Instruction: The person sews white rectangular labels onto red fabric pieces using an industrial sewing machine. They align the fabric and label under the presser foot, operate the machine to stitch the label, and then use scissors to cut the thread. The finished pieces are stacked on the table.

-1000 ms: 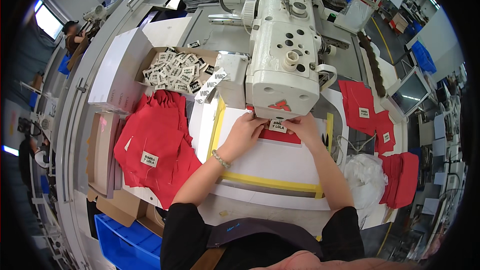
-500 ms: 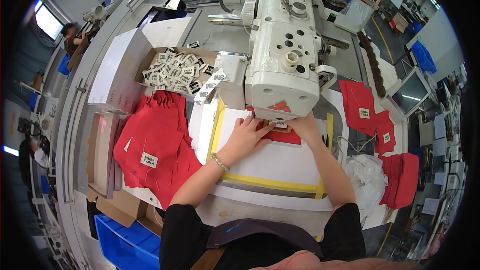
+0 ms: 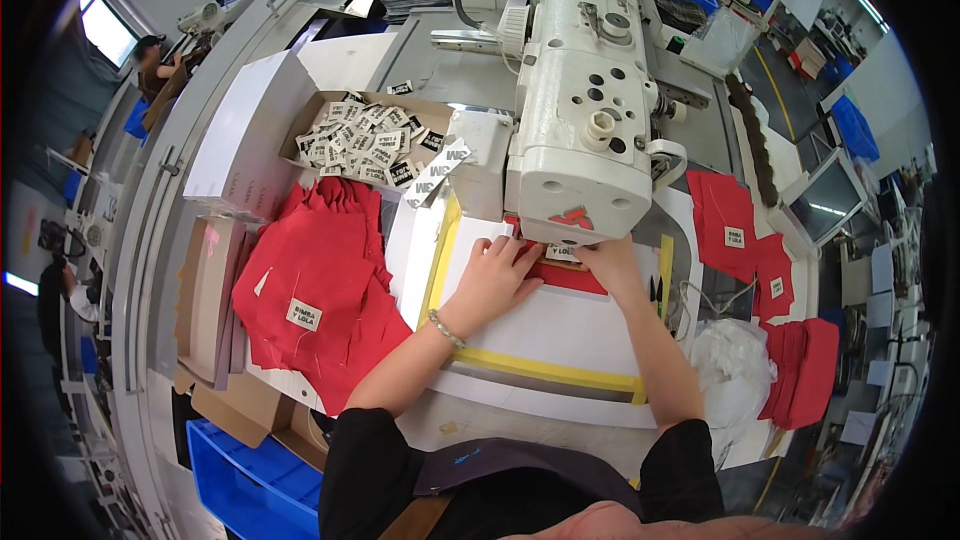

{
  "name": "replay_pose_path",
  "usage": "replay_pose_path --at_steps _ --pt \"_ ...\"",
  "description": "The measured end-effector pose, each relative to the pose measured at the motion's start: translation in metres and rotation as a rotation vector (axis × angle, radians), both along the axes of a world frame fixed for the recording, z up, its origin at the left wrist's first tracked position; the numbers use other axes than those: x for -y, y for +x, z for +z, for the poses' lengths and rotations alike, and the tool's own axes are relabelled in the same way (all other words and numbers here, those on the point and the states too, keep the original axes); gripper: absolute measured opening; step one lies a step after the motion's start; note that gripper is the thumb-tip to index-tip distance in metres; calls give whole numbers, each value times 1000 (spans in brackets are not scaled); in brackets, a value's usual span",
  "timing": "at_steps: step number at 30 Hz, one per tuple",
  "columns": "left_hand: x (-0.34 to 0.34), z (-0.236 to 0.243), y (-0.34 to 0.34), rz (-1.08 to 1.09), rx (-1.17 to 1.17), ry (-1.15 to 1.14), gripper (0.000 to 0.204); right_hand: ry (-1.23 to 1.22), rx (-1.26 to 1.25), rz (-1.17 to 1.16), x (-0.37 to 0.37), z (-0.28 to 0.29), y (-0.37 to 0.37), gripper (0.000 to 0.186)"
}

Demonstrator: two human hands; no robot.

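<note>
Beneath the head of a white industrial sewing machine (image 3: 580, 170) lies a piece of red fabric (image 3: 575, 280) on a white sheet edged with yellow tape. A small pale label with dark print (image 3: 562, 253) rests on it, inside what looks like a thin tan frame. My left hand (image 3: 495, 278) has its fingers spread, the tips reaching the fabric and the label's left side. My right hand (image 3: 612, 265) has its fingers drawn together at the label's right corner; some fingertips are hidden. The needle area is covered by the machine head.
An open box (image 3: 300, 145) of loose labels stands at left behind a pile of red fabric pieces (image 3: 310, 275). More labelled red pieces (image 3: 722, 220) lie at right, near a stacked red bundle (image 3: 805, 370) and clear plastic (image 3: 730, 365). A blue crate (image 3: 250, 485) sits lower left.
The whole view has shifted slightly, so the machine and table appear a little further right. Both hands stay at the label, with the right fingers slightly changed in position.
</note>
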State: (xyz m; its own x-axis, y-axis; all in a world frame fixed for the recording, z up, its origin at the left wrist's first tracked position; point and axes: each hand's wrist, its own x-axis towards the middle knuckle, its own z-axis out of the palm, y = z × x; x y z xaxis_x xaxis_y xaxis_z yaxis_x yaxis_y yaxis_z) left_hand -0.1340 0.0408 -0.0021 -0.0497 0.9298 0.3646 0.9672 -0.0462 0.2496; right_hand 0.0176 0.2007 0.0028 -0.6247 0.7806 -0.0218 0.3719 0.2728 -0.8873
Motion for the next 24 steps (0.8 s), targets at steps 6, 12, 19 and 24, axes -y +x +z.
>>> replay_pose_path --at_steps 6,12,19,24 --pt "0 -5 -3 -46 41 72 47 -48 36 -27 6 8 1 21" --pt "1 -1 7 -72 21 -12 51 -26 53 -50 12 7 2 23" --pt "2 -1 12 -45 -13 33 51 -42 -94 -91 18 -6 2 19" --pt "0 -2 16 -28 -6 47 51 -39 -163 -77 15 -12 0 18"
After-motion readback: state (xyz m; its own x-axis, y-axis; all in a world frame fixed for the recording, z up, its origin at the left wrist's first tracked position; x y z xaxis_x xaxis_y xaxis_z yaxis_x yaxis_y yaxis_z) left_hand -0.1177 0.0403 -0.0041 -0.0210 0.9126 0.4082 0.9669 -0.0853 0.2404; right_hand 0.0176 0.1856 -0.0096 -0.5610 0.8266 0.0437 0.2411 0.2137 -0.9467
